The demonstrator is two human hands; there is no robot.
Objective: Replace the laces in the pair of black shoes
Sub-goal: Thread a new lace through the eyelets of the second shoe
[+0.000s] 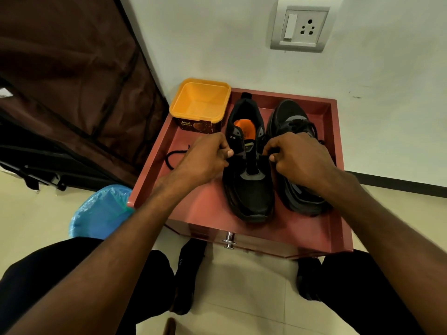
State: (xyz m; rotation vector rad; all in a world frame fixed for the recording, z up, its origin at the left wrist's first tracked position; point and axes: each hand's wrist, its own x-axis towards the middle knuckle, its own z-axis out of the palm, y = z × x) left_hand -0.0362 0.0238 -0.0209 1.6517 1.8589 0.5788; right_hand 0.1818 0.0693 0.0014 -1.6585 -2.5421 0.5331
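right shoe [294, 122] midsection behind hands [294, 157]

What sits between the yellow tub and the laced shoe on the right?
The unlaced shoe, which both hands are working on, lies between yellow tub and laced shoe, per the head view.

The only clearly legible text is the brand name "Amul", printed in pale lettering on the dark brown side label of the square yellow plastic tub [200, 102]. A smaller line of print sits directly under that name on the same label; it is too small to read.

To the right of the tub, the black unlaced sports shoe with the orange insole [246, 165] carries a small pale mark on its side panel, just beside the collar. The characters there are blurred and cannot be made out.
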